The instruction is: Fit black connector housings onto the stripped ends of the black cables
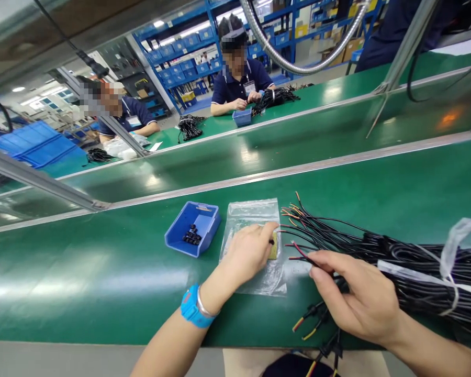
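My right hand [355,298] pinches a black cable [311,260] between thumb and forefinger, close to its split red and black wire ends. My left hand [251,251] is over a clear plastic zip bag [255,285], fingertips closed on a small black part [272,242]. That part is mostly hidden by the fingers, in front of a yellow sponge-like pad [273,251]. Under and beyond my right hand lies a thick bundle of black cables [412,256], their bare ends fanned toward the bag. Left of the bag, a blue bin [208,243] contains several small black parts [192,235].
A metal-edged rail [235,183] divides my green bench [102,272] from the belt behind it. Across it, two people sit with cable bundles [275,99] and a small blue bin [242,117]. A metal hose [298,68] hangs above. More cable ends [310,319] lie near the front edge.
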A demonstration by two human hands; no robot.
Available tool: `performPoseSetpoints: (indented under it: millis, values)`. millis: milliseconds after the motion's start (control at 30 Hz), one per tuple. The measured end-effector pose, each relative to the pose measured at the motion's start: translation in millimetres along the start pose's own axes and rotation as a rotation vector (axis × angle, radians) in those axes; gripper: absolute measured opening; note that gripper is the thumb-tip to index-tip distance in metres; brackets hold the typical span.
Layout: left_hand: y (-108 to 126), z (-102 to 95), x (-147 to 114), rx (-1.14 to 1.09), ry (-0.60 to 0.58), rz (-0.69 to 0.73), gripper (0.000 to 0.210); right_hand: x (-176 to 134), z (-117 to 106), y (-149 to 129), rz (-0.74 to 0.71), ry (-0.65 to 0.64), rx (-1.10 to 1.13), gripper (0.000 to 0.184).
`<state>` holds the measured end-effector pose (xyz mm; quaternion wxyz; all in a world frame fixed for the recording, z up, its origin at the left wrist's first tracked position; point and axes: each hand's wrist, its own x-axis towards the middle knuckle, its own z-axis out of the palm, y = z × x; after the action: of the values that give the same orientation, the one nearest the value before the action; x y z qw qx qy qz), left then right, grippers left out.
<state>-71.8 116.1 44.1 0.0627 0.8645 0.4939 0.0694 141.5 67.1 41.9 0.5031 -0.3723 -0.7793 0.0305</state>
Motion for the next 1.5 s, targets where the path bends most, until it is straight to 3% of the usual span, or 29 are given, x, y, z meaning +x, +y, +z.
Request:
performPoseSetpoints:
  millis: [133, 233, 300, 433, 533, 833, 1033, 1267, 1500]
  values:
    - [6.6, 4.0, 4.8, 0.131, -0.057, 0.036, 0.046, 1.4, -1.9, -0.9, -0.007, -0.007, 0.015, 0.020]
    - [5.7, 4.6, 3.4, -0.048, -0.015, 0.003, 0.050, 3.1, -2.8, -2.5, 0.002, -0.008, 0.029, 0.020]
    - [3.1, 2.6, -0.5, -0.399, 0.056, -0.082, 0.049, 4.5, -2.7, -3.5, 0.022, -0.012, 0.062, 0.020]
    - [0.8, -5.1, -11.3, -1.389, 0.128, -0.264, 0.031, 7.0, -1.6, -3.3, 0.053, -0.049, 0.136, 0.014]
    - [4.3, -8.5, -16.3, -1.743, 0.124, -0.328, 0.030, 8.0, -1.2, -1.7, 0.077, -0.102, 0.165, 0.011]
    - [10.6, -3.5, -20.0, -1.869, 0.049, -0.307, 0.026, 10.5, -1.5, -0.6, 0.101, -0.152, 0.195, 0.013]
    - [10.9, -6.3, -20.6, -1.866, 0.057, -0.322, 0.026, 11.1, -0.9, -0.3, 0.116, -0.148, 0.174, 0.015]
    - [12.9, -9.4, -21.0, -1.799, 0.133, -0.202, 0.016, 11.4, 1.0, -0.3, 0.079, -0.124, 0.165, 0.015]
    - [12.2, -10.7, -24.5, -1.779, 0.126, -0.198, 0.015, 12.1, 0.0, -0.9, 0.083, -0.107, 0.136, 0.014]
